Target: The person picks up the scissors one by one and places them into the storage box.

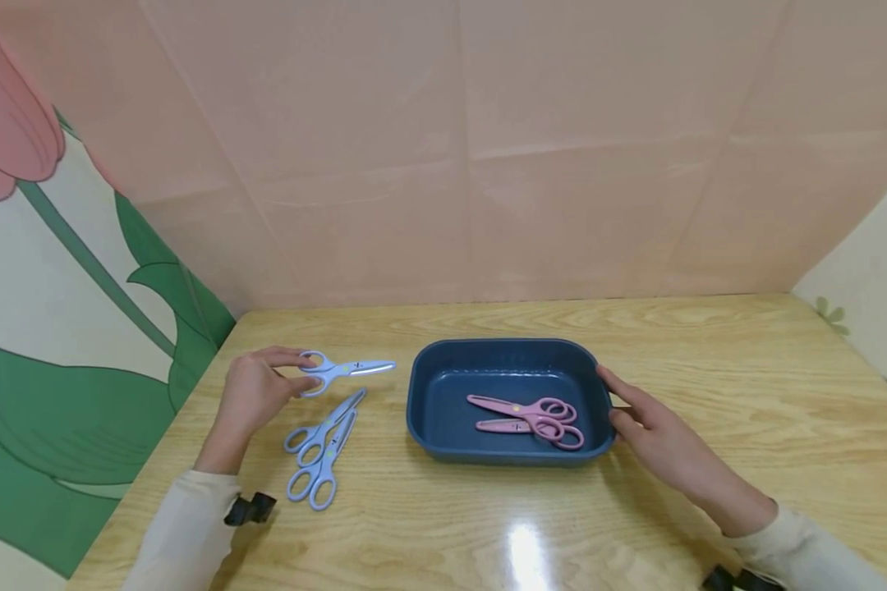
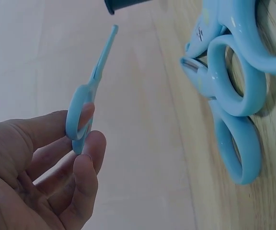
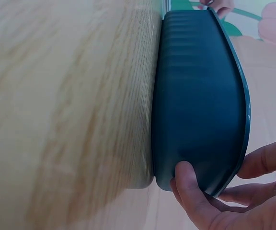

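Note:
My left hand [image 1: 255, 390] pinches a pair of light blue scissors [image 1: 340, 369] by the handle loops, blades pointing right, raised above the table. In the left wrist view, the fingers [image 2: 87, 179] hold these scissors [image 2: 99, 67] edge-on. Below that hand, two more pairs of blue scissors [image 1: 316, 474] lie partly overlapping on the table. A dark blue tray [image 1: 432, 402] stands right of them, with two pairs of pink scissors [image 1: 535, 414] inside, handles to the right. My right hand [image 1: 661, 439] grips the tray's right end, thumb against its outer wall [image 3: 195, 96].
The wooden table [image 1: 746, 369] extends to both sides of the tray. Behind it rises a pink wall covering [image 1: 466, 205]. A panel with a tulip and green leaves [image 1: 66, 410] borders the left side.

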Motion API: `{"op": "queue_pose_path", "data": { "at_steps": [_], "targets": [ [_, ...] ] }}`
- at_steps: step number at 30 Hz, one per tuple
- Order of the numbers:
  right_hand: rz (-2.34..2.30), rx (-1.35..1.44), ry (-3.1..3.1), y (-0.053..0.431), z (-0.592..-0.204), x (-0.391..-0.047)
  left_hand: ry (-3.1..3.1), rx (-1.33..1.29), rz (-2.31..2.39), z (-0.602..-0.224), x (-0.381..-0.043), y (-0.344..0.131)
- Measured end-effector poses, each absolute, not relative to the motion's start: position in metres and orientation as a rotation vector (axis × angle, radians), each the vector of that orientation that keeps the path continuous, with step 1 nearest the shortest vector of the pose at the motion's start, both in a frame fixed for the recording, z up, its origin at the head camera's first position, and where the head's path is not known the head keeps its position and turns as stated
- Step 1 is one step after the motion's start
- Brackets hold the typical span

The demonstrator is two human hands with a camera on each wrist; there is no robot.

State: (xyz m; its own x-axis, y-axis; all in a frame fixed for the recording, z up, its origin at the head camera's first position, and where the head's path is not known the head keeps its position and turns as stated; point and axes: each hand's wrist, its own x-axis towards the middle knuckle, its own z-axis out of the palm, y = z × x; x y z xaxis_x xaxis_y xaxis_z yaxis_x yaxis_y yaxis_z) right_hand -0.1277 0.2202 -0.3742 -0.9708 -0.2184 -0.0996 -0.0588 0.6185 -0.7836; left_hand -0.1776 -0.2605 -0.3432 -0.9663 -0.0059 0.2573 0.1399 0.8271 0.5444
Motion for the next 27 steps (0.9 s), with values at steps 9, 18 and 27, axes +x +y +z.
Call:
{"op": "queue_pose_path", "data": {
  "at_steps": [9, 18, 27],
  "targets": [
    [-1.266, -0.234, 2.669, 0.2204, -0.3746, -0.1283, -2.787, -0.033, -0.925, -0.3413, -0.1759, -0.2591],
    [-1.263, -0.24, 2.687, 0.2202, -0.3749, -0.1278, -2.796, 0.002, -0.943, -0.3386, -0.1744, -0.2565],
    [-1.272, -0.224, 2.657, 0.2204, -0.3744, -0.1278, -2.801, -0.007, -0.962, -0.3362, -0.1728, -0.2549]
  ]
}}
